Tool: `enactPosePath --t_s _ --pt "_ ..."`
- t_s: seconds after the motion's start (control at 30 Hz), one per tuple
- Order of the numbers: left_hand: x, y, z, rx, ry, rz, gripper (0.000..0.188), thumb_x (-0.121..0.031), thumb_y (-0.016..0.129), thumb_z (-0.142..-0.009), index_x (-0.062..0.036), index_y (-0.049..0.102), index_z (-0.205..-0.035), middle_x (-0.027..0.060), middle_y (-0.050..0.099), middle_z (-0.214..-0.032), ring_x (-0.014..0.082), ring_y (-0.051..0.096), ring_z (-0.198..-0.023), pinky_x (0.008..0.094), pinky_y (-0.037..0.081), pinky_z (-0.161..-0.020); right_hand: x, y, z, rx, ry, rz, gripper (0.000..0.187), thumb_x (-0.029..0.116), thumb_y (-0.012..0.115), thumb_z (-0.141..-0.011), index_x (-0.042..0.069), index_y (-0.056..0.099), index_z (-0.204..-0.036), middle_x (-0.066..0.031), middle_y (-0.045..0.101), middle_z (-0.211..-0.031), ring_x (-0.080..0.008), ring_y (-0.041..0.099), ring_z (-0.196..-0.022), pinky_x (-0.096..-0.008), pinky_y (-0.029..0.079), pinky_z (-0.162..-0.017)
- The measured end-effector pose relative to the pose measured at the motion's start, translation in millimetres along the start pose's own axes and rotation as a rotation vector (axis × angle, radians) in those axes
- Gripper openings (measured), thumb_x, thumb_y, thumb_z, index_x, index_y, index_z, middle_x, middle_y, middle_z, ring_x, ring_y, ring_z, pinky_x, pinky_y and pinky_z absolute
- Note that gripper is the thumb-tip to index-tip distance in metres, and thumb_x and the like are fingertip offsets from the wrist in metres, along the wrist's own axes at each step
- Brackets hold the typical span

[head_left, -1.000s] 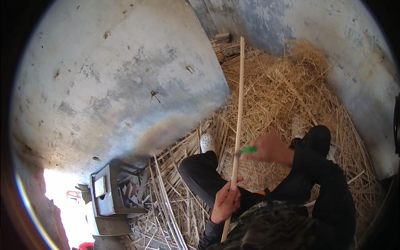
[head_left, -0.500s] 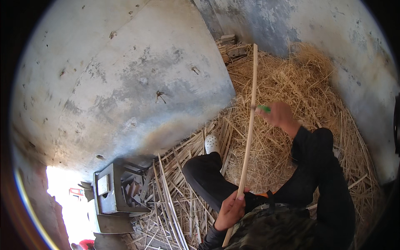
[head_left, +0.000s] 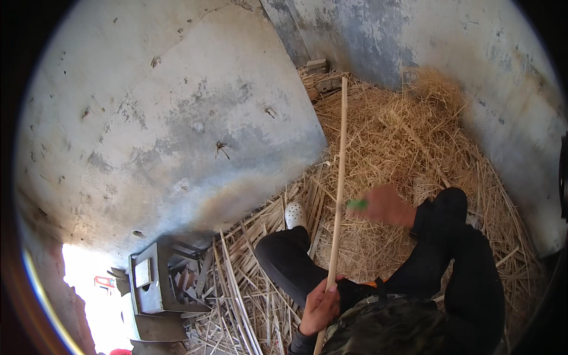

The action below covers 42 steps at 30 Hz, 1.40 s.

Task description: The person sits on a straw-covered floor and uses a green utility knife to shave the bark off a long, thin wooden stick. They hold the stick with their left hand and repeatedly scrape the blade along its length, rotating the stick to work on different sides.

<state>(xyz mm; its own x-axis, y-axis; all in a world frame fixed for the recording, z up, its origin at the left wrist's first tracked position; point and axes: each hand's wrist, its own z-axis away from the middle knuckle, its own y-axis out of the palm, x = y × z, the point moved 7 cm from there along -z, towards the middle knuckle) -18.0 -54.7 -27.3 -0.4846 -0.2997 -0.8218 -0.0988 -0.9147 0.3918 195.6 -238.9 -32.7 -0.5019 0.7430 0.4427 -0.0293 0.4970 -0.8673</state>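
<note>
A long, pale bamboo stick [head_left: 340, 171] slants up and away from my lap. My left hand [head_left: 320, 309] is wrapped round its lower part, with the thumb on top. To the right of the stick's middle is my right hand [head_left: 387, 205], blurred by motion. It is closed on a small green-handled tool [head_left: 357, 204] whose tip points left at the stick. Whether the tool touches the stick, I cannot tell; its working end is too blurred to see. Both my legs [head_left: 291, 254] are bent in dark trousers, and a white clog [head_left: 294, 215] shows past my left knee.
Loose straw and shavings [head_left: 408, 130] are heaped ahead and to the right. Split strips [head_left: 239, 296] lie to the left beside a grey metal box [head_left: 155, 278]. Stained plaster walls [head_left: 177, 118] close in the space, and a few bricks [head_left: 317, 65] sit in the far corner.
My right hand with the green-handled tool has moved toward me along the stick. The stick's far end has shifted left and a little lower. My left hand keeps its grip.
</note>
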Motion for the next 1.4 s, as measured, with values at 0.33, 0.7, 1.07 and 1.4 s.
enactPosePath --t_s 0.33,0.7,1.07,1.4 --pt "-8.4 3.6 14.1 -0.019 -0.001 -0.116 0.036 -0.022 0.043 -0.102 0.0009 0.045 -0.13 -0.0075 0.038 -0.064 0.0005 0.033 -0.052 0.0185 0.026 -0.047 -55.6 -28.6 -40.9 -0.084 0.288 0.0 0.071 0.078 0.044 -0.081 0.017 0.046 -0.046 0.0036 0.03 -0.039 -0.0097 0.031 -0.034 -0.0306 0.025 -0.032" --pt "3.5 -4.1 23.6 -0.02 -0.051 -0.19 0.035 -0.023 0.043 -0.102 -0.0009 0.046 -0.129 -0.0076 0.039 -0.063 0.0003 0.034 -0.052 0.0193 0.026 -0.048 -64.8 -18.5 -57.1 -0.151 0.181 0.031 0.076 0.086 0.037 -0.076 0.017 0.051 -0.048 0.0031 0.027 -0.041 -0.0122 0.027 -0.035 -0.0326 0.025 -0.034" --pt "15.4 5.8 55.3 0.064 -0.063 -0.231 0.042 -0.041 0.049 -0.098 -0.0065 0.052 -0.122 -0.0079 0.041 -0.064 0.0021 0.036 -0.052 0.0193 0.03 -0.046 -210.1 -136.0 -73.0 -0.442 0.698 0.109 0.071 0.075 0.038 -0.087 0.015 0.03 -0.05 0.0052 0.02 -0.047 -0.0087 0.02 -0.04 -0.0325 0.016 -0.038" --pt "-9.7 -29.5 -23.4 -0.046 0.021 0.113 0.036 -0.021 0.039 -0.103 0.0009 0.044 -0.131 -0.001 0.038 -0.066 0.006 0.033 -0.042 0.0203 0.034 -0.043 -75.1 -34.3 -38.8 0.002 0.227 -0.156 0.071 0.071 0.043 -0.087 0.006 0.072 -0.084 -0.0003 0.039 -0.046 -0.0138 0.039 -0.04 -0.0338 0.036 -0.042"
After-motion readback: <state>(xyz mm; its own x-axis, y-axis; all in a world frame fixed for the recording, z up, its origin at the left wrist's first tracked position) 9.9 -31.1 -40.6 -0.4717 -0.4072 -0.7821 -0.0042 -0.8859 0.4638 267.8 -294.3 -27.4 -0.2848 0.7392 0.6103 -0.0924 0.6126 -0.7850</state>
